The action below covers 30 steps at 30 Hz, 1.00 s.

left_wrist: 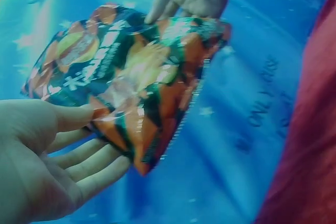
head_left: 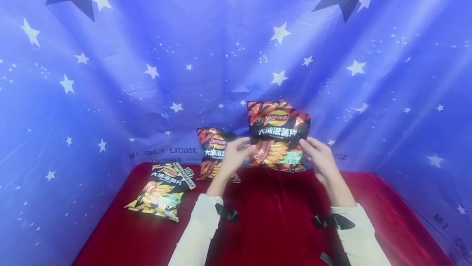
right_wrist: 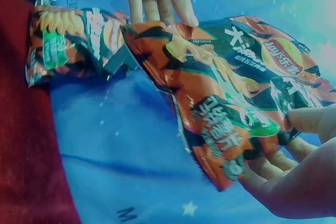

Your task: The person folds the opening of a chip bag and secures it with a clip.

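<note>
Both hands hold a red-and-black bag of potato chips upright by its two sides, front facing me. My left hand pinches the left edge, its thumb on the front and the fingers behind, as the left wrist view shows. On the opposite edge my right hand grips in the same way; in the right wrist view its fingers pass behind the bag. The bag appears raised above the far edge of the red table. Just left of it, partly hidden by my left hand, stands a similar red-and-black chip bag.
A yellow-and-black chip bag lies on the table's left side. A small flat piece with a keyboard-like pattern sits at its upper right corner. Red cloth covers the table. A blue star-patterned curtain hangs behind and around it.
</note>
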{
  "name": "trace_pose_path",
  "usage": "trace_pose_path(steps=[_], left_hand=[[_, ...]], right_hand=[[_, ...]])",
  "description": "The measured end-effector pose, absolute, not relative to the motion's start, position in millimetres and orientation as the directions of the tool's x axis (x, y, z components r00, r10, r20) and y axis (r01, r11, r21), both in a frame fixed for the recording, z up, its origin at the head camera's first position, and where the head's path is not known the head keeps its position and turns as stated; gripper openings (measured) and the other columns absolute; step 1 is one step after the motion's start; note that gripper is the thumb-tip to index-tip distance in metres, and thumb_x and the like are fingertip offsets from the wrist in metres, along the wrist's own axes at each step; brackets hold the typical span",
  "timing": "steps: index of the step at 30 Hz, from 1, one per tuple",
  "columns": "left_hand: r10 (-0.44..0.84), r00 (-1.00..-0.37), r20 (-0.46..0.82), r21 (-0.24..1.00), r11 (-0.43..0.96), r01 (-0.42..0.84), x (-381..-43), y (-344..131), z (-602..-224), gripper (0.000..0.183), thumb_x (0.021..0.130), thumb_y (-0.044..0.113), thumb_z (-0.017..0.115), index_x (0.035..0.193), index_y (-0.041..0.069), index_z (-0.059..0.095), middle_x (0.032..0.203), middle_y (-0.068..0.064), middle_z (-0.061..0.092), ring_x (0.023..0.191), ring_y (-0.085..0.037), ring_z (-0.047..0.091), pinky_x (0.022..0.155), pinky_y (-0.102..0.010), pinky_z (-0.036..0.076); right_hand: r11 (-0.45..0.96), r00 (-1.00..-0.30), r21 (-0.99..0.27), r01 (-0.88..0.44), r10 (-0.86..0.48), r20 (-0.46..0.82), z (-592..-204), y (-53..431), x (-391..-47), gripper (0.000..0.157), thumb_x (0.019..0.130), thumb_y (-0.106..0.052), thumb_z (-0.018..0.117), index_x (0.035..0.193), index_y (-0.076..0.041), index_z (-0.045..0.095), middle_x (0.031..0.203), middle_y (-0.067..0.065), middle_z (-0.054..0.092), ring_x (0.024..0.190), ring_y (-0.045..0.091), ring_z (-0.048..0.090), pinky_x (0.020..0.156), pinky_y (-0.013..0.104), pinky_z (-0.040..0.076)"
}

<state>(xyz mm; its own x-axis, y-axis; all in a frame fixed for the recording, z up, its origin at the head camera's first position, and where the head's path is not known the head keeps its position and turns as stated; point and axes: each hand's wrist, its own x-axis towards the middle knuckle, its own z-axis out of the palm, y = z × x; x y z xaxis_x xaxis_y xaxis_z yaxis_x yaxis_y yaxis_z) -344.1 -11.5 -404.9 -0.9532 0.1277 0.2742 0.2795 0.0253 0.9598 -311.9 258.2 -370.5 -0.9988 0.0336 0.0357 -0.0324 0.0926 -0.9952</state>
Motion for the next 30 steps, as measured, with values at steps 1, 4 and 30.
trace_pose_path(steps=[1,4,30], left_hand=[[0.144,-0.952,0.27,0.961,0.02,0.276,-342,-18,-403,0.047,0.091,0.012,0.075,0.133,-0.003,0.062,0.121,-0.03,0.069,0.101,-0.039,0.073,0.079,-0.041,0.064],[0.207,-0.944,0.256,0.963,0.031,0.268,-337,-36,-399,0.047,0.091,0.011,0.074,0.134,-0.005,0.06,0.12,-0.03,0.069,0.098,-0.035,0.073,0.08,-0.044,0.063],[0.591,-0.806,-0.017,0.964,0.225,0.145,-317,-123,-442,0.017,0.093,0.008,0.072,0.097,-0.005,0.061,0.089,-0.017,0.074,0.082,-0.026,0.075,0.078,-0.05,0.063]], right_hand=[[0.107,-0.999,-0.993,-0.045,0.019,0.047,-370,256,-311,0.07,0.101,-0.036,0.062,0.152,0.003,0.037,0.1,-0.028,0.066,0.101,-0.005,0.062,0.11,0.035,0.047],[0.14,-0.995,-0.985,-0.098,-0.041,0.093,-370,251,-310,0.059,0.102,-0.033,0.063,0.147,0.001,0.047,0.101,-0.026,0.069,0.102,-0.004,0.065,0.104,0.028,0.051],[0.183,-0.831,-0.977,-0.113,-0.556,-0.008,-432,233,-319,0.038,0.098,-0.007,0.065,0.126,0.017,0.06,0.106,-0.001,0.078,0.097,0.012,0.074,0.089,0.035,0.061]])
